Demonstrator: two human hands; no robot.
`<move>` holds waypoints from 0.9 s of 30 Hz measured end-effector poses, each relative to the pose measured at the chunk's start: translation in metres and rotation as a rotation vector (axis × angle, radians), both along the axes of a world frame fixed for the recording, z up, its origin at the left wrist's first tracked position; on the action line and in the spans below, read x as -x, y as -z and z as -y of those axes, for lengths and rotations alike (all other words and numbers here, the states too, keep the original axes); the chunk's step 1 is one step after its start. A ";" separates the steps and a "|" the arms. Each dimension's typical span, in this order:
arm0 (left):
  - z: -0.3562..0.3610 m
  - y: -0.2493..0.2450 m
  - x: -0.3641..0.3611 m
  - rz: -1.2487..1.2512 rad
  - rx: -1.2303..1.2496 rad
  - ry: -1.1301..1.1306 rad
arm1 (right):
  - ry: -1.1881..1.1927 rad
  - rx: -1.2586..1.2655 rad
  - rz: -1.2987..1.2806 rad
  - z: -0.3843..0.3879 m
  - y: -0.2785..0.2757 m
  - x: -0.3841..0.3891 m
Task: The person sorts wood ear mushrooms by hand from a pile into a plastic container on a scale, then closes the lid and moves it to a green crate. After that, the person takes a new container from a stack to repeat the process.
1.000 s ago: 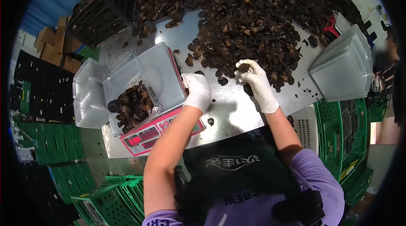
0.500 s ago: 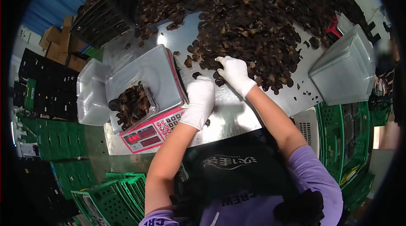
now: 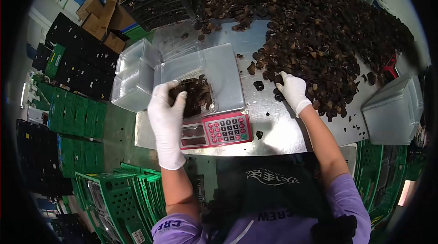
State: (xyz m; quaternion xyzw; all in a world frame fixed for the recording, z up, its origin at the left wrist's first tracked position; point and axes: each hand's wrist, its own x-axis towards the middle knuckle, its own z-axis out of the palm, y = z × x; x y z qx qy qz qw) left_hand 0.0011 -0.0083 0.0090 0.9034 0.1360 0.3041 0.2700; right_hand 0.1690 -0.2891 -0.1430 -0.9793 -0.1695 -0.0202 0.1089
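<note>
- Head view, and all eyes on the red scale [image 3: 226, 73]: a clear tub [image 3: 214, 100] sits on the near left part of its plate, so the plate bears the load, as I judge it; dark pieces [image 3: 197, 97] are mounded inside, and the readout is too dim to read.
- Clear lid [image 3: 183, 70] lying back beyond the tub, close to the nested containers [image 3: 132, 88]; folded that way, it seems to leave the tub's mouth free to the hand.
- Left hand [image 3: 168, 107], white-gloved, right at the tub's left side; the forearm points forward from the body, wrist fairly straight, thumb parted from the curved fingers above the pieces; whether one rests against those fingers, I cannot tell.
- Right hand [image 3: 290, 90] over at the near left edge of the heap [image 3: 319, 52]; the arm slants forward and inward, palm turned down, fingers bent low; dark pieces show at the fingertips, but pinched or merely touched, I cannot tell; that edge is the one nearest the scale, which likely makes for a short reach.
- Between the two, bare metal desk [image 3: 285, 132] with a loose piece [image 3: 258, 85]; tall containers [image 3: 393, 111] stand off to the right, probably set there for elbow room.
</note>
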 end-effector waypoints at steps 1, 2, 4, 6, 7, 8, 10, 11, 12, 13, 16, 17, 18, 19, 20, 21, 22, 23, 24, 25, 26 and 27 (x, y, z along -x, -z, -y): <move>-0.007 -0.006 0.005 -0.062 0.005 -0.058 | -0.002 0.004 0.003 -0.001 -0.001 -0.002; -0.015 -0.004 0.008 -0.058 0.009 -0.062 | 0.001 -0.004 0.025 -0.003 -0.003 -0.004; -0.030 0.008 0.011 -0.248 -0.070 -0.117 | 0.007 -0.093 0.079 -0.004 -0.009 -0.004; -0.039 0.021 0.016 -0.191 -0.112 -0.051 | 0.025 -0.199 0.046 -0.011 -0.025 0.004; -0.039 0.025 0.017 -0.163 -0.110 -0.031 | 0.044 -0.308 0.005 -0.017 -0.040 0.008; -0.042 0.030 0.017 -0.151 -0.024 -0.032 | 0.024 -0.425 -0.133 -0.025 -0.057 0.012; -0.047 0.035 0.012 -0.093 -0.140 -0.051 | -0.059 -0.795 -0.301 -0.049 -0.084 0.023; -0.048 0.035 0.009 -0.037 -0.262 -0.067 | -0.114 -0.964 -0.392 -0.062 -0.095 0.025; -0.043 0.030 0.003 -0.041 -0.292 -0.038 | -0.159 -1.056 -0.452 -0.079 -0.107 0.029; -0.033 0.023 -0.002 -0.003 -0.312 0.026 | -0.206 -1.147 -0.513 -0.096 -0.122 0.034; -0.031 0.037 -0.023 -0.021 -0.426 0.082 | -0.259 -1.277 -0.721 -0.146 -0.146 0.042; -0.035 0.040 -0.021 -0.019 -0.425 0.077 | -0.298 -1.299 -0.674 -0.164 -0.138 0.040; -0.039 0.041 -0.021 -0.033 -0.416 0.046 | -0.364 -1.251 -0.502 -0.178 -0.129 0.041; -0.042 0.041 -0.021 -0.047 -0.406 0.019 | -0.422 -1.197 -0.330 -0.189 -0.124 0.044; -0.045 0.038 -0.018 -0.065 -0.399 -0.002 | -0.470 -1.109 -0.287 -0.194 -0.119 0.048; -0.048 0.036 -0.013 -0.107 -0.410 -0.002 | -0.475 -0.935 -0.341 -0.196 -0.127 0.054; -0.048 0.034 -0.008 -0.117 -0.380 0.000 | -0.530 -0.778 -0.313 -0.195 -0.126 0.058; -0.048 0.032 -0.003 -0.126 -0.351 -0.001 | -0.585 -0.621 -0.285 -0.195 -0.125 0.061; -0.050 0.029 0.002 -0.130 -0.347 -0.008 | -0.614 -0.515 -0.299 -0.196 -0.121 0.060; -0.053 0.026 0.007 -0.161 -0.212 0.031 | -0.619 -0.511 -0.305 -0.196 -0.118 0.061; -0.055 0.023 0.011 -0.190 -0.077 0.071 | -0.647 -0.568 -0.195 -0.194 -0.117 0.062; -0.056 0.021 0.016 -0.193 -0.073 0.069 | -0.670 -0.625 -0.083 -0.192 -0.117 0.062</move>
